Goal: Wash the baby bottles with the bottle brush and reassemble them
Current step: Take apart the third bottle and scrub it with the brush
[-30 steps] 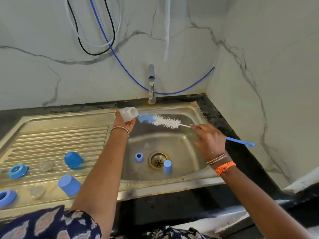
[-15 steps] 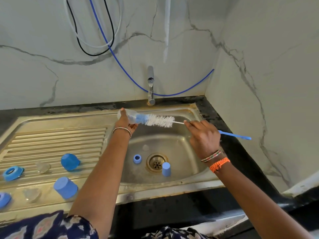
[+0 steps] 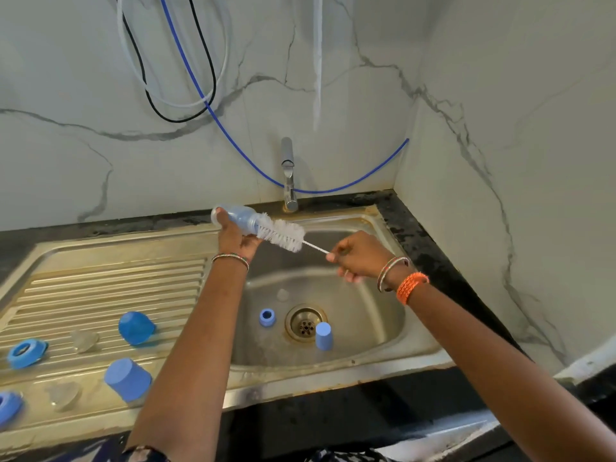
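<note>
My left hand (image 3: pixel 235 240) grips a small clear baby bottle (image 3: pixel 236 217) held sideways over the sink's back edge. The bottle brush (image 3: pixel 283 234) has its blue tip inside the bottle and its white bristles partly outside the mouth. My right hand (image 3: pixel 358 256) grips the brush's thin wire stem over the basin; the blue handle is hidden behind that hand. In the sink basin (image 3: pixel 366 315) lie a blue ring (image 3: pixel 267 317) and a blue cap (image 3: pixel 323 335) beside the drain (image 3: pixel 305 323).
On the ribbed drainboard (image 3: pixel 100 288) lie two blue caps (image 3: pixel 136 327) (image 3: pixel 128 379), two blue collar rings (image 3: pixel 25 352) (image 3: pixel 8 406) and two clear teats (image 3: pixel 85 340) (image 3: pixel 63 395). The tap (image 3: pixel 288 175) stands just behind the bottle. Marble walls close in at the back and right.
The brush went from outside the bottle mouth to pushed in, blue tip inside. Both hands shifted slightly left, and the bottle now tilts with its base up-left.
</note>
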A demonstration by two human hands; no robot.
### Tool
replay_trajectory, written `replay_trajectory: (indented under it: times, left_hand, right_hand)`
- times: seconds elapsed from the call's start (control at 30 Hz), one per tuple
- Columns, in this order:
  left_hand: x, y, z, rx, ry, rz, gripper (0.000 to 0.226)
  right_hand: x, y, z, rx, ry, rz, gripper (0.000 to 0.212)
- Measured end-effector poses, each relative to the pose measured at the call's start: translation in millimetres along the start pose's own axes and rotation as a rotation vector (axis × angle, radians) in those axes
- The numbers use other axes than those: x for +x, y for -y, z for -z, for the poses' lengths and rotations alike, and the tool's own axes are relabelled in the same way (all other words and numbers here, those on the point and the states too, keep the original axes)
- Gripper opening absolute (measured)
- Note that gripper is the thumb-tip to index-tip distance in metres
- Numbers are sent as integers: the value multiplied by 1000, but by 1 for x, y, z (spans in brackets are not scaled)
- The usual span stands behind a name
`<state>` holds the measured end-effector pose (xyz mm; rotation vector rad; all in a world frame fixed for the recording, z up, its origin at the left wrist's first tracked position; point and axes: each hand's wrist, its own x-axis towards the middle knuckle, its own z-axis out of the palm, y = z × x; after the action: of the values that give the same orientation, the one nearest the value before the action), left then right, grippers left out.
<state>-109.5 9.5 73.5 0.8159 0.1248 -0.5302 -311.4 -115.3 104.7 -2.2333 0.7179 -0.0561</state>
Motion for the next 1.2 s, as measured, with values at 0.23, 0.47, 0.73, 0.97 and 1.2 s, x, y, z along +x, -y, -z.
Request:
replay_trajectory:
  times: [0.23,0.47,0.73,0.97,1.2]
  left_hand:
    - [12,-22,11,-46,-416,-107,53]
    - [-17,-18,-1,-94,-349,89,49]
    - [-5,-7,17,-7,-113,49,45]
    - [-13,-7,16,13,-53,55,34]
    - [-17,-12,24,-70,69,20,62]
  right_hand:
    - [-14,2,27,-628,-358,228,51]
    - [-1,2,41,-968,-1071,691,12]
    - [-20,14,53,-272,20,-77,32]
    - [-4,-13,41,-771,-854,471,9]
    - [-10,-4,51,-357,-284,166,18]
